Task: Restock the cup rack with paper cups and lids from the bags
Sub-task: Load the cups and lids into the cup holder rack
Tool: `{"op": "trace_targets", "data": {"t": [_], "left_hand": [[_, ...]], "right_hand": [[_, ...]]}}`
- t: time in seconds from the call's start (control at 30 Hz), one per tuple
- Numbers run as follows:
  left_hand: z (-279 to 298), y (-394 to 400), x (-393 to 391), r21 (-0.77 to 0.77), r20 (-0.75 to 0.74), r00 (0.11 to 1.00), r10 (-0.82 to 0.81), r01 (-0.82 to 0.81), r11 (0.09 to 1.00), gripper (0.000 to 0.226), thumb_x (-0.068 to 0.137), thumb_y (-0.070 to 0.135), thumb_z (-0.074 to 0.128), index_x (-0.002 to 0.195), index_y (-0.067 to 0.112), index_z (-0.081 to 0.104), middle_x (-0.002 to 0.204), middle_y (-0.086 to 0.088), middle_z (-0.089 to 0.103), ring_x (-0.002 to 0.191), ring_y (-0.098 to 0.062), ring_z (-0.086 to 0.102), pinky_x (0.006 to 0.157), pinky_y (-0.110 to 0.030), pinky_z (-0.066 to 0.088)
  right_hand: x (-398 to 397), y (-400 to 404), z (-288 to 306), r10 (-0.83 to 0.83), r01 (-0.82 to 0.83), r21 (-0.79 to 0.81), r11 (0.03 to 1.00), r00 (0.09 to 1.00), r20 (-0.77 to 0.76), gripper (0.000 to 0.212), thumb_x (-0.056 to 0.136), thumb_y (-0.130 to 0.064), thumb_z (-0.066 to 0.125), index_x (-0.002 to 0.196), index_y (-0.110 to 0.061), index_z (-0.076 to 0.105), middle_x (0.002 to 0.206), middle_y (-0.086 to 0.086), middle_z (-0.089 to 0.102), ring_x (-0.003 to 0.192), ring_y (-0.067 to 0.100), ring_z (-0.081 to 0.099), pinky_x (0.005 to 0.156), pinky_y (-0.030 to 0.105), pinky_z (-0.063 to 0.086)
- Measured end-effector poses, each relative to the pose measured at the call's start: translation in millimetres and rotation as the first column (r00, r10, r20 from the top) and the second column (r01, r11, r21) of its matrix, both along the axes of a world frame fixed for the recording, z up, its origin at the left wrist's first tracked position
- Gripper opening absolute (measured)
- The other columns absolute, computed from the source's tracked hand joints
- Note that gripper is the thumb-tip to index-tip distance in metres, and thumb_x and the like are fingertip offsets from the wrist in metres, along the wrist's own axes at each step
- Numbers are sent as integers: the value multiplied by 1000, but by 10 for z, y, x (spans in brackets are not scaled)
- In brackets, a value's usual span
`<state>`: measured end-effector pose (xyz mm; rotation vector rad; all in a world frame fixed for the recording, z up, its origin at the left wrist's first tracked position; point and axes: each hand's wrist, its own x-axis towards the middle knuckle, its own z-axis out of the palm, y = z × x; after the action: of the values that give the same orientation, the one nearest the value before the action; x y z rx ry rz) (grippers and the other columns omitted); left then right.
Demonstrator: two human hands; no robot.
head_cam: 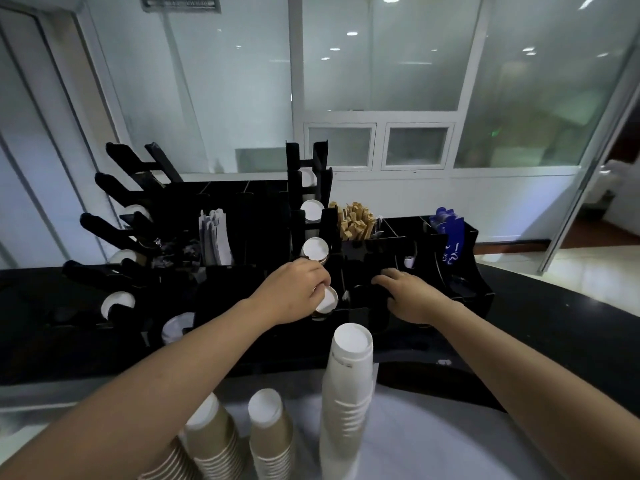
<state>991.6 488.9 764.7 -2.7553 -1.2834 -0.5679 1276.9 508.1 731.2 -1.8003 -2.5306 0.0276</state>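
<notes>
Nearest the camera, three inverted cup stacks stand on a pale surface: two brown stacks at left and centre, and a taller white stack just right of them, its top reaching up in front of the rack. Both forearms stretch out past them over the black counter. Left hand is at the rack's near middle slot, fingers curled round a cup lying on its side, white base turned toward us, pinched right at the slot's mouth. Right hand is just beside it on the right, palm down on the rack's dark front, fingers bent over the edge; whether they grip anything there, I cannot tell, it is all black on black. Above the left hand, more cup bases climb in a column through the rack's upright holder. Off to the left, slanted black tubes fan out with white cup ends showing at their lower mouths. Farther back, compartments hold pale sleeves, brown stirrer packets and blue packets at right. Beyond it all, frosted glass panels.
</notes>
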Motion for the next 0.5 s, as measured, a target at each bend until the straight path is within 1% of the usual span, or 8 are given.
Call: {"op": "trace_targets", "data": {"t": [0.1, 0.17, 0.23, 0.33, 0.4, 0.5], "left_hand": [[60, -138, -183, 12, 29, 999, -14, 13, 1000, 25, 100, 23, 47, 113, 19, 68, 116, 8, 64, 111, -12, 54, 97, -35, 47], [84, -246, -335, 16, 43, 999, -29, 28, 999, 25, 100, 24, 47, 114, 19, 68, 116, 9, 64, 110, -12, 55, 97, -36, 48], [102, -352, -502, 14, 52, 998, -45, 44, 999, 25, 100, 25, 47, 114, 20, 68, 115, 9, 64, 109, -13, 56, 96, -37, 49], [129, -547, -808, 8, 61, 996, -67, 67, 998, 25, 100, 25, 48, 116, 21, 67, 117, 9, 65, 110, -12, 56, 97, -37, 49], [131, -674, -1054, 3, 68, 995, -78, 78, 997, 25, 101, 25, 48, 118, 20, 66, 118, 8, 65, 111, -12, 57, 97, -36, 48], [103, -868, -1439, -26, 86, 993, -80, 82, 996, 26, 103, 27, 47, 120, 22, 65, 120, 9, 64, 111, -11, 56, 96, -35, 49]], "right_hand": [[-142, -203, 269, -30, 40, 88, 995, 994, -108, 50, 95, -17, 54, 144, -23, 48, 155, 2, 36, 136, 28, 45, 106, 38, 45], [-295, -358, 417, -40, 70, 150, 986, 979, -199, 43, 97, -19, 54, 140, -21, 54, 151, 1, 42, 131, 24, 50, 103, 34, 46], [-483, -510, 530, -34, 89, 196, 977, 963, -268, 38, 98, -20, 55, 136, -20, 58, 147, 0, 46, 128, 22, 52, 102, 32, 46], [-859, -742, 641, -17, 93, 235, 968, 952, -307, 35, 99, -22, 55, 133, -20, 60, 144, 0, 49, 128, 21, 52, 101, 29, 43], [-1165, -902, 676, -19, 101, 242, 965, 947, -320, 35, 100, -23, 54, 134, -21, 59, 144, -2, 48, 124, 19, 53, 97, 28, 43], [-1633, -1138, 644, 5, 80, 236, 968, 941, -337, 33, 100, -24, 54, 133, -22, 59, 143, -5, 48, 102, 13, 57, 88, 23, 41]]}}
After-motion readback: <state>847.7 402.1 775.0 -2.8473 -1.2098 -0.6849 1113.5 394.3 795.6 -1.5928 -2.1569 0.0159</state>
